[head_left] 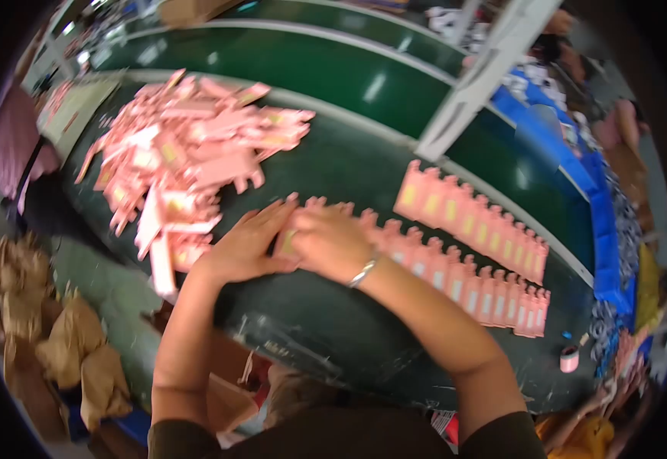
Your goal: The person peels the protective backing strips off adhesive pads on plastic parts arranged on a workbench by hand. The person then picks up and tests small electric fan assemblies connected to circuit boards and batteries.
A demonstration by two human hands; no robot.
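My left hand (251,243) lies with its fingers stretched forward along the left edge of a flat pink cut-out card (286,243) with a yellowish patch. My right hand (332,242), a little blurred, bends its fingers over the same card from the right. Its fingertips are closed together, and what they hold, if anything, is hidden. A silver bracelet (363,273) circles the right wrist. From under the right hand a row of overlapping pink cards (456,279) with whitish patches runs right. Behind it is a second row of pink cards (475,218) with yellow patches.
A large loose heap of pink cards (196,145) covers the left of the dark green table (310,344). A small pink-and-dark roll (569,359) sits near the right edge. A white post (486,80) and a green conveyor (333,73) stand behind. Brown paper bags (73,340) and a person (20,153) are left.
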